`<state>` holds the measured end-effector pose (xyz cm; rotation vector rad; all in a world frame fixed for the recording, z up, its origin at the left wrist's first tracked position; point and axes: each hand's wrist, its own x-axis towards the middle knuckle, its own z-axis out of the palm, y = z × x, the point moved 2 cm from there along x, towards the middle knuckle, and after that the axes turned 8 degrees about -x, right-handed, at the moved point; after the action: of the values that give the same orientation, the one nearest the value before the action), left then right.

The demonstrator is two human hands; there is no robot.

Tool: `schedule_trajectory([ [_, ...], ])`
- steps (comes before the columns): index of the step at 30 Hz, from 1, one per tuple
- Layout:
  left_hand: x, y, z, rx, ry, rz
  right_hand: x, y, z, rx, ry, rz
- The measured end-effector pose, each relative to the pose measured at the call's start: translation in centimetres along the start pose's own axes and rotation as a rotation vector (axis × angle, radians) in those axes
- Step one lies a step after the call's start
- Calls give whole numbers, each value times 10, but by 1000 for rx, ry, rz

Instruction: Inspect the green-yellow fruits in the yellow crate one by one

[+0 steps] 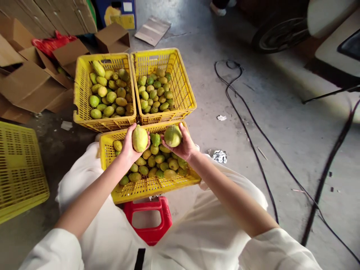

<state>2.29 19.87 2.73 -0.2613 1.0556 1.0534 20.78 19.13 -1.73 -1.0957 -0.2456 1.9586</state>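
Note:
My left hand (129,144) is closed around a yellow-green lemon (140,138), its thumb along the top. In my right hand (184,144) lies a rounder, greener lemon (172,136), gripped between thumb and fingers. Both hands are over the near yellow crate (123,195), which sits between my knees and holds several more yellow and green lemons (152,161). Just beyond stand two more yellow crates, the left crate (81,88) and the right crate (185,88), each partly filled with lemons.
A red plastic stool (165,217) is below the near crate. Another yellow crate (21,168) stands at left, near open cardboard boxes (30,84). Black cables (247,116) run across the floor at right. A vehicle wheel (284,33) and a person's shoe (218,9) appear at the back.

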Motion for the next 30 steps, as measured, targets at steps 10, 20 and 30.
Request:
schedule_trajectory([
  [10, 1, 7, -12, -48, 48, 88, -4, 1, 7, -14, -76, -60],
  [20, 7, 22, -46, 37, 221, 56, -2, 1, 6, 4, -11, 12],
  [30, 12, 23, -51, 0, 320, 137, 0, 2, 7, 90, 52, 42],
])
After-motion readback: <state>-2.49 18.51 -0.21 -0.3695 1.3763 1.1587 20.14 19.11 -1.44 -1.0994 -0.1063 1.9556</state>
